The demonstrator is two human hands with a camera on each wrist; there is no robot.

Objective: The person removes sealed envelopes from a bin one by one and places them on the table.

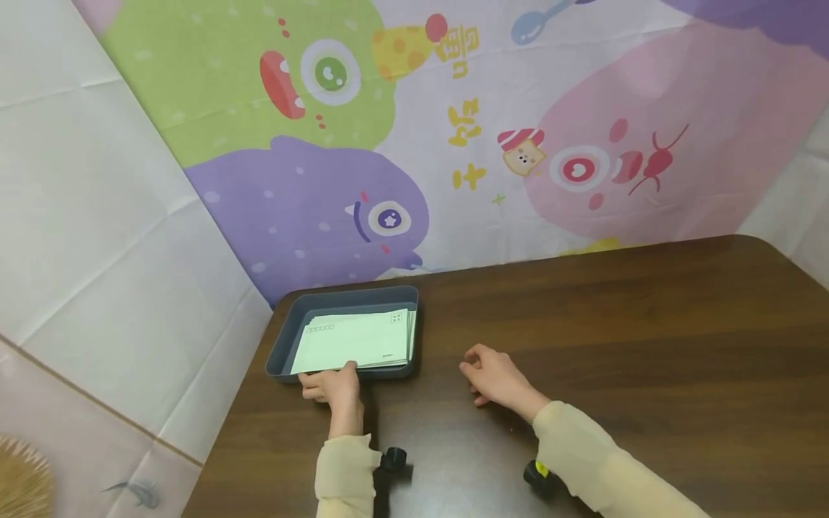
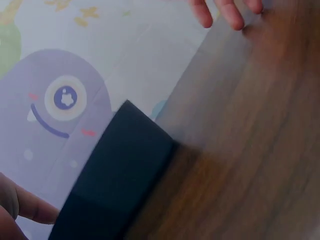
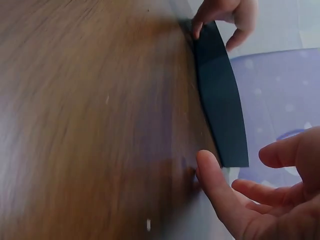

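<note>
At the table's far left lies a shallow dark blue-grey tray [image 1: 280,357] with a stack of pale envelopes [image 1: 352,338] inside. The top envelope has a row of small boxes and a stamp square printed on it. My left hand [image 1: 332,386] grips the tray's near wall, thumb over the rim and fingers on the outside. From the left wrist, that thumb [image 2: 35,207] shows behind the dark wall. To the right of the tray, my right hand [image 1: 497,375] hovers over the table with loosely bent fingers and holds nothing. In the right wrist view its thumb and fingertips stand apart.
The dark brown wooden table [image 1: 615,345] stretches to the right. A cloth [image 1: 492,237] with cartoon monsters hangs behind its far edge, and a white panel [image 1: 129,237] stands at the left. Small black devices [image 1: 393,460] are worn at both wrists.
</note>
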